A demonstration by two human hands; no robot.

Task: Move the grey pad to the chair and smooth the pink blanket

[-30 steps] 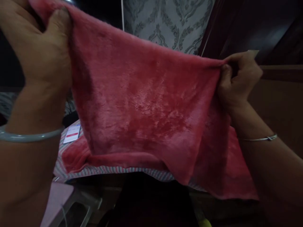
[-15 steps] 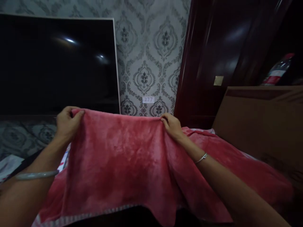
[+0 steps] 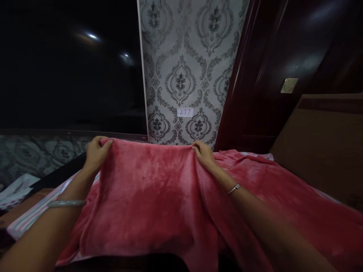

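A pink-red plush blanket [image 3: 150, 189] hangs between my two hands, its top edge stretched nearly level. My left hand [image 3: 98, 153] is closed on the upper left corner, thumb on the near side. Along the same edge, farther right, my right hand [image 3: 203, 154] pinches the cloth. From there the blanket drapes down in folds and spreads out to the right over the surface below. Its lower edge hangs near the bottom of the view. A jade-like bangle [image 3: 66, 203] circles my left wrist, and a thin silver bracelet [image 3: 234, 188] my right.
Striped cloth [image 3: 36, 215] lies on the left, beside a white item with red spots [image 3: 19, 190]. Behind stand a large dark television [image 3: 70, 83] and patterned wallpaper with a "277" label [image 3: 185, 112]. A cardboard box [image 3: 326, 151] borders the blanket on the right, before a dark wooden panel [image 3: 255, 105].
My left hand has come inward, nearer my right, and the hanging cloth between them is narrower. The view has tilted down and closer, so the bottle on the box has left the picture.
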